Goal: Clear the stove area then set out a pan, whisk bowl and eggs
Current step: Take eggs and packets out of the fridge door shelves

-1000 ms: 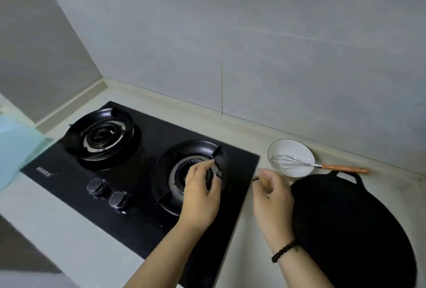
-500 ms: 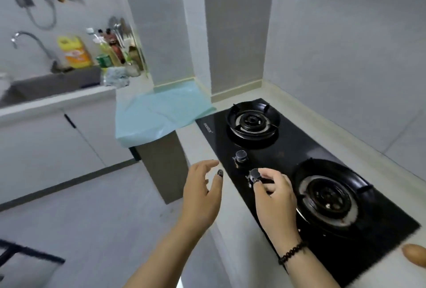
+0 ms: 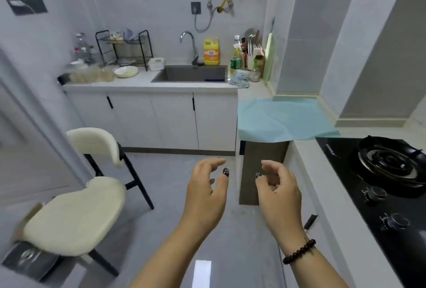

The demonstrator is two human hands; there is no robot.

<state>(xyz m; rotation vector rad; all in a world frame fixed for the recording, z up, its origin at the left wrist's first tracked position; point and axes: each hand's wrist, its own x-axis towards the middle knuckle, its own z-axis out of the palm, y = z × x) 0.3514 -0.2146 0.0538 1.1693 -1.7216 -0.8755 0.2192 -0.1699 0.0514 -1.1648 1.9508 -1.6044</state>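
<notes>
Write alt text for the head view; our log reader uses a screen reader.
Two empty hands, left hand and right hand, fingers loosely curled, hover over a grey kitchen floor. A black gas stove sits at right, a cream chair at left, a sink on the far counter.

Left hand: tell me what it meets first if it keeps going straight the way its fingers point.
Nothing close: the left hand points over bare floor toward the white cabinets under the sink; depth is unclear.

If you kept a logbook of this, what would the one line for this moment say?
left hand: open, empty | right hand: loosely curled, empty | both over floor | stove: at right, untouched | facing sink
</notes>
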